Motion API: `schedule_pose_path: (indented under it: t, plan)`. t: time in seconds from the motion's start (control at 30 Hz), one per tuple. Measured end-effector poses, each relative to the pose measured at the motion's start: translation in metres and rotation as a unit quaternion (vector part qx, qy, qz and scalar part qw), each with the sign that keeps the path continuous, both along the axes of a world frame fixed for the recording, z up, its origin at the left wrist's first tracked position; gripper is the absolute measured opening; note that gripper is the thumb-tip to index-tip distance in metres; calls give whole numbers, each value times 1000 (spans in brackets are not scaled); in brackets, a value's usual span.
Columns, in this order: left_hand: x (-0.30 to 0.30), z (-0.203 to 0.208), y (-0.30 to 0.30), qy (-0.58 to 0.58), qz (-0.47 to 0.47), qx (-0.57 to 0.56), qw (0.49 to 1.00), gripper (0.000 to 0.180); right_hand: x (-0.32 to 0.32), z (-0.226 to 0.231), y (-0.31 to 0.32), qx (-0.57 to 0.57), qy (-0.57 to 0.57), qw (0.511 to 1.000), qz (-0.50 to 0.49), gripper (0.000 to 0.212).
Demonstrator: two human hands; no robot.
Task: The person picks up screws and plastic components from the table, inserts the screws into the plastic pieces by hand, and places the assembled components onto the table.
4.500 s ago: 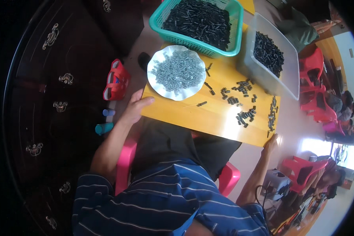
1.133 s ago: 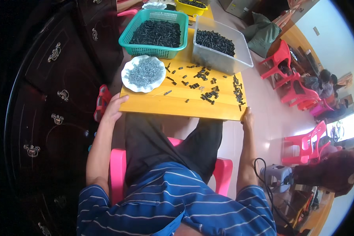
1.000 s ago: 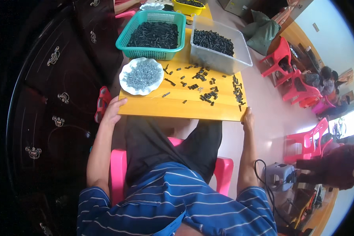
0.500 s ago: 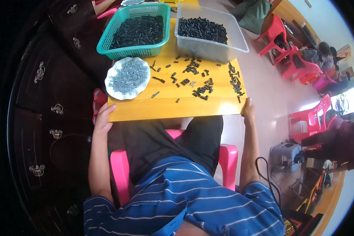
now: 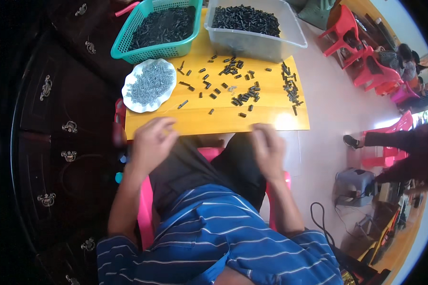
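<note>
my left hand [image 5: 150, 142] and my right hand [image 5: 269, 146] hang over my lap, just at the near edge of the yellow tabletop [image 5: 195, 118]. both are blurred; the fingers look loosely curled and hold nothing, but i cannot tell it exactly. the small black parts [image 5: 238, 92] lie scattered on the middle of the tabletop, a row of them near the right edge, well apart from both hands. the white plate of silver screws [image 5: 148, 85] stands near the left hand, touching the green basket [image 5: 157, 28]; the clear bin [image 5: 252, 28] is beside it. i think the best way is to reach forward slowly, pinch one black part only, and keep the wrist low so nothing rolls off the edge.
</note>
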State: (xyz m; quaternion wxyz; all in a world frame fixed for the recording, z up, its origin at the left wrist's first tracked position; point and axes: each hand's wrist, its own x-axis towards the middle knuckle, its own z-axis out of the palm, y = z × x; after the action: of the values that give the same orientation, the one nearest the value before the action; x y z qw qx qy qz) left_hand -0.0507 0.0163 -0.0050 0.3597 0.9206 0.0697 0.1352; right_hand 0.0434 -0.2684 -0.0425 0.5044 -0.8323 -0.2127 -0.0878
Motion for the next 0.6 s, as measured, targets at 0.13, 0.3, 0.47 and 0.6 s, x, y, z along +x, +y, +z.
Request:
schedule_pose_path:
  t: [0.13,0.3,0.47,0.6]
  plan:
    - [57,-32,-39,-62,-52,105,991,36,-4,-19,28,-70,10,990,123,10]
    - [82,-52,-58,-49,-48,161,985,31,11,-37,18,-98,-26,993,54,11]
    - [89,-64,-61,-59,-34,145,987,15,19,-38,17,-102,-44,994,0,13]
    - [90,-69,-57,-98,-32,131,986,10,22,-37,18,-101,-62,993,-12,14]
